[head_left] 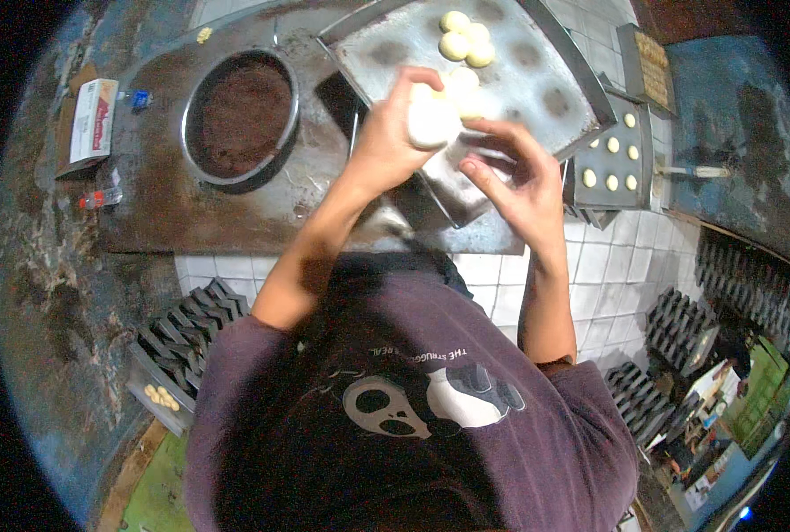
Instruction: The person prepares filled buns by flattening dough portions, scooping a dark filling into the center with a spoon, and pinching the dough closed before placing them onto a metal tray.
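While hands (pixel 386 146) (pixel 530 182) work, pale balls (pixel 455 46) in tray (pixel 515 93), brown mass (pixel 242 115) in bowl (pixel 187 133)

Round piece (pixel 432 122), at the left hand's fingers (pixel 422 76): plain white.
Dough balls (pixel 455 46), beyond the fingers: pale yellow.
Tray (pixel 395 53), beneath the fingers: silver-grey, dark round blotches.
Bowl (pixel 226 181), left of the fingers: silver rim; filling (pixel 242 115), dark brown.
Shirt (pixel 448 332), bodyward of the fingers: dark purple, black-and-white print.
Tiles (pixel 594 259), right: white.
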A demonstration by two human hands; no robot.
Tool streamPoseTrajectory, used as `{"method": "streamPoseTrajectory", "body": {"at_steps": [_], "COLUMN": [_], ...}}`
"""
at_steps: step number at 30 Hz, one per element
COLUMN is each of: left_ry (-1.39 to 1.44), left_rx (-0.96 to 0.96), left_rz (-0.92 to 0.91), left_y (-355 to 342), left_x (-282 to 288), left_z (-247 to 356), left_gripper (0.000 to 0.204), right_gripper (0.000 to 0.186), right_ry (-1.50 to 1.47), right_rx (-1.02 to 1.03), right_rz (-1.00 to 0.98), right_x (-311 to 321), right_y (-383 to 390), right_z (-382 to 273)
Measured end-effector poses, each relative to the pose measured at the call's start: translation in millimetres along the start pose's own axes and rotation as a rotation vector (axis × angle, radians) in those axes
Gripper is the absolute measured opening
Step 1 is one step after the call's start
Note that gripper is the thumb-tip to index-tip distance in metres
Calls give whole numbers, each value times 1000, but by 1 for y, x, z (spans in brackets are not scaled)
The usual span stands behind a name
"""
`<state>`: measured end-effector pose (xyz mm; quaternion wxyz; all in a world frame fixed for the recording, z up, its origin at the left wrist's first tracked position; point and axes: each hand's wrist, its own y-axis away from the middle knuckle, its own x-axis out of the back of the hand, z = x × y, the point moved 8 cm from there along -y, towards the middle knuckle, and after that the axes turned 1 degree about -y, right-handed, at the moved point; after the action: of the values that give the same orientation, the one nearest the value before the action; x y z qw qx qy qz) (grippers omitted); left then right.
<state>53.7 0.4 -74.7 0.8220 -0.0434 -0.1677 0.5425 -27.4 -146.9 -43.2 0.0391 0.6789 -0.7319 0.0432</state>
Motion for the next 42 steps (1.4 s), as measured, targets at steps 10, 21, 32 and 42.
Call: {"method": "streamPoseTrajectory", "body": {"at_steps": [10, 21, 32, 42], "left_ry": [-261, -233, 44, 476], "left_rx": [192, 177, 171, 395], "left_rz": [-440, 31, -138, -713], "left_y": [25, 50, 10, -69], "left_x": [-74, 48, 8, -106], "left_z": [-83, -85, -113, -180], "left_gripper": [94, 92, 45, 51], "right_gripper": [43, 98, 45, 11], "right_ry": [474, 1317, 970, 1334], "right_rx": [-226, 47, -43, 45], "right_rz": [39, -272, -193, -211], "right_x": [33, -44, -12, -54], "right_y": [-3, 7, -48, -92], "right_z": [114, 197, 130, 179]}}
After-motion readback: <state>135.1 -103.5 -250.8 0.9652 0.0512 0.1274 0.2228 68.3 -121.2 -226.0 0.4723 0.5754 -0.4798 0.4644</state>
